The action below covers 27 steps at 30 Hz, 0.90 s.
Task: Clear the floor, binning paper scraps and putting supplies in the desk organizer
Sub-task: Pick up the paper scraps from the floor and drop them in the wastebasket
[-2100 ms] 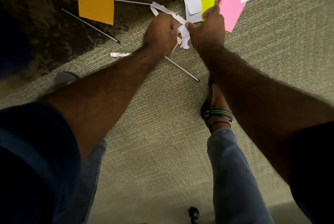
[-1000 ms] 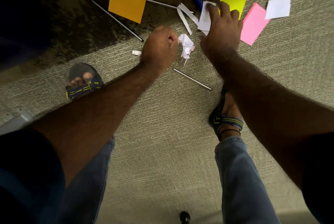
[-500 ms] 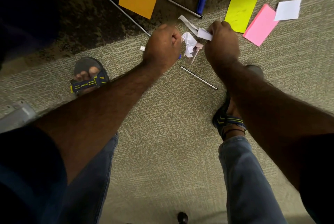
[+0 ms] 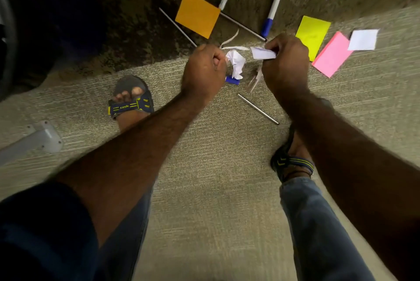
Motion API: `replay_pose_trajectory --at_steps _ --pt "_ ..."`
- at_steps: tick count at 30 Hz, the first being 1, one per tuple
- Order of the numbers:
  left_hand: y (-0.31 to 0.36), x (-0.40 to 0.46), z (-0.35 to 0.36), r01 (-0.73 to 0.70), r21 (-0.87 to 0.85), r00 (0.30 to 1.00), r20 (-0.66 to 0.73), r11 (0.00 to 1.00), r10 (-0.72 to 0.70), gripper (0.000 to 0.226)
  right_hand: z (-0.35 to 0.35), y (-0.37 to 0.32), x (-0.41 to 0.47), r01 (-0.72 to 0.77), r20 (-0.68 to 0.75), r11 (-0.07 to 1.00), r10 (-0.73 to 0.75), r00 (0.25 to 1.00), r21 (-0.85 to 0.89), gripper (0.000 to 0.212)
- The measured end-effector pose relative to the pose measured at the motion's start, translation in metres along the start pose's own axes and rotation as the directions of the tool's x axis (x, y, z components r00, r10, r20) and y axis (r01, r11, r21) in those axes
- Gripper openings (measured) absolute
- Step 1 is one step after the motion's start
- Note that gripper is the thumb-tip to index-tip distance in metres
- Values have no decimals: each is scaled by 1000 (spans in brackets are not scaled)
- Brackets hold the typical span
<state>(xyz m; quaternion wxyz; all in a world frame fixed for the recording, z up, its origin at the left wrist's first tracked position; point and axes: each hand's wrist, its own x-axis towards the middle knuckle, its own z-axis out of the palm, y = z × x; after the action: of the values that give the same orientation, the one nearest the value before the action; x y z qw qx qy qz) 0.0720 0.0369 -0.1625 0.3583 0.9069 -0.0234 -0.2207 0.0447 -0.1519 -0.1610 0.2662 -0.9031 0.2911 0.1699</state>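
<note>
Here, left hand (image 4: 204, 71) fisted on crumpled paper (image 4: 236, 62), right hand (image 4: 286, 62) pinching folded white scrap (image 4: 262, 53), above carpet (image 4: 216, 178)

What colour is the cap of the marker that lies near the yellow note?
Blue; the marker cap shows clearly in the head view, on a white barrel.

Two seconds ago the right hand (image 4: 285, 64) lay flat over the white slips beside the yellow note (image 4: 313, 35); it has since lifted clear of the floor and now pinches a folded white scrap (image 4: 262, 53) at its fingertips, close to the left hand (image 4: 204, 71). The left hand has risen with it, fist closed on the crumpled white paper (image 4: 236, 64) (a blue cap (image 4: 232, 80) now shows just beneath it). A thin curled strip (image 4: 231, 42) is left lying on the carpet where the slips were.
</note>
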Motion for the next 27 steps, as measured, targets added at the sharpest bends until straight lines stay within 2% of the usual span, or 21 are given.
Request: replay_pose_trajectory --at_steps 10,16,20,27 --pt "27 -1 -72 94 -109 962 -244 990 -119 14 -57 -92 -25 215 -75 966 -205 976 146 24" --pt "40 -6 -143 110 -329 916 -333 938 -224 12 -84 -168 -49 361 -131 903 -339 932 232 16" --pt "37 -14 -193 53 -416 888 -396 908 -233 7 -93 -220 -69 429 -148 859 -403 903 280 16" --pt "13 -40 -270 -41 -307 835 -533 951 -136 8 -91 -312 -100 490 -106 815 -483 869 309 16"
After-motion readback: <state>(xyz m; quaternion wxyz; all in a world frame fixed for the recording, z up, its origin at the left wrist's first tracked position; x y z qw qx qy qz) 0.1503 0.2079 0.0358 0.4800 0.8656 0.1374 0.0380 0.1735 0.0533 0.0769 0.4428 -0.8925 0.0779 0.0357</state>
